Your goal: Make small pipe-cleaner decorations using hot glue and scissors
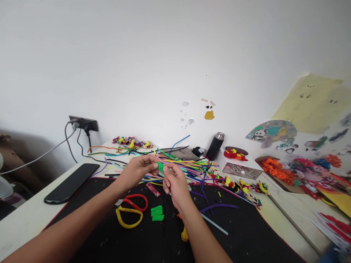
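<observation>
In front of me, above the black mat (117, 244), my left hand (144, 166) and my right hand (174, 180) meet over a small green fuzzy piece (160, 167), which looks like folded pipe cleaner. Fingertips of both hands pinch it, one hand at each end, and partly cover it. Below them, similar green folded pieces (157, 213) lie side by side on the mat. Left of those rest a red loop (145, 199) and a yellow loop (128, 225). A small red object (153, 190) lies just under my hands. My right forearm partly hides a yellow object (184, 234).
Loose pipe cleaners (189, 166) in many colours spread behind my hands. A black phone (71, 183) lies left. At the back stand a black flask (215, 146) and a white box (238, 164). Colourful pipe-cleaner figures (236, 186) lie right; cables run from a wall socket (83, 123).
</observation>
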`<state>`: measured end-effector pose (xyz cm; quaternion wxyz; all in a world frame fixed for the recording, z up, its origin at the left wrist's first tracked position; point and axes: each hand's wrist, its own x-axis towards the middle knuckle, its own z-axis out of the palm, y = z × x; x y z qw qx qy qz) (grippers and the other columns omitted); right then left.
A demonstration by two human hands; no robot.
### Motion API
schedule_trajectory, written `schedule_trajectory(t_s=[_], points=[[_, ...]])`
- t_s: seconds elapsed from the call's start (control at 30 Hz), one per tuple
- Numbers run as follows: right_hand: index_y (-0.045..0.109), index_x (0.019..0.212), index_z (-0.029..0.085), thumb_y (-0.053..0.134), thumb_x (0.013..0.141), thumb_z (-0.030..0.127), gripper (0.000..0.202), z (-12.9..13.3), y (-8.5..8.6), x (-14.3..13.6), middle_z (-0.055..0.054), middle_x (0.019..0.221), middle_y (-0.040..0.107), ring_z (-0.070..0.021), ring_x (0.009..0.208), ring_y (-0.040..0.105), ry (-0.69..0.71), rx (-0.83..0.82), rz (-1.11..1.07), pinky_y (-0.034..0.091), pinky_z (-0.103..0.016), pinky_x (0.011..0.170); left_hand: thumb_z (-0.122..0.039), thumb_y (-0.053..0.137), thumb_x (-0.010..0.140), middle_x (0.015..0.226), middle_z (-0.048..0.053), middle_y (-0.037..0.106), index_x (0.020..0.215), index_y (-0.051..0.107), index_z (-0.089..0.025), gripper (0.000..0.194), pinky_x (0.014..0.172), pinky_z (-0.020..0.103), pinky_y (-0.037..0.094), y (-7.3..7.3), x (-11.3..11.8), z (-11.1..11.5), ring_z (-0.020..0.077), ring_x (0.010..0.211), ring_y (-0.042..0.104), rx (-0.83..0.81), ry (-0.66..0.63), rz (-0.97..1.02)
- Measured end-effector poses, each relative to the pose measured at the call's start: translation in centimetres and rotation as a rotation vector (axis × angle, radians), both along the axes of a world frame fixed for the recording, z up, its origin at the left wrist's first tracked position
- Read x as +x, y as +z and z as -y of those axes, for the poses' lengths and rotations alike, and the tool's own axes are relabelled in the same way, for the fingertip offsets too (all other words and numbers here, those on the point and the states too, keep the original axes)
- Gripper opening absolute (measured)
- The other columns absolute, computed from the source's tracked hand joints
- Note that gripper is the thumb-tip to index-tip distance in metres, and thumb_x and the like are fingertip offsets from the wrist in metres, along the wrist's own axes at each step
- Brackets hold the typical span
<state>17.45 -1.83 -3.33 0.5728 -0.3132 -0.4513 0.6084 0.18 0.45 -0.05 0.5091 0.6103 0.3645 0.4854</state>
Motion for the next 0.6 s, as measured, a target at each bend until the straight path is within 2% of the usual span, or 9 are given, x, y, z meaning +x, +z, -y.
schedule_trajectory(t_s=[0.23,0.47,0.6], points=[[0.059,0.09,0.02,0.085,0.076,0.06,0.05,-0.25,-0.27,-0.04,0.015,0.045,0.04,-0.0044,0.031,0.034,-0.002,-0.021,-0.03,0.021,-0.017,0.034,-0.045,0.091,0.068,0.07,0.0,0.074,0.082,0.071,-0.018,0.037,0.07,0.033,0.057,-0.11,0.32,0.04,0.0172,0.064,0.068,-0.08,-0.022,0.059],[0.06,0.09,0.019,0.083,0.079,0.059,0.047,-0.39,-0.6,0.09,0.014,0.048,0.04,-0.0043,0.031,0.034,-0.017,-0.025,-0.019,0.022,-0.018,0.034,-0.046,0.086,0.076,0.075,0.0,0.074,0.096,0.073,-0.018,0.037,0.073,0.034,0.058,0.14,0.25,0.09,0.0184,0.07,0.069,-0.059,-0.012,0.017],[0.061,0.089,0.019,0.083,0.079,0.059,0.047,-0.31,-0.45,0.12,0.013,0.048,0.04,-0.0044,0.032,0.035,-0.015,-0.017,0.008,0.022,-0.018,0.034,-0.046,0.085,0.076,0.074,0.001,0.074,0.095,0.073,-0.019,0.035,0.071,0.034,0.058,0.19,0.02,-0.08,0.0187,0.068,0.069,-0.019,-0.022,-0.012]])
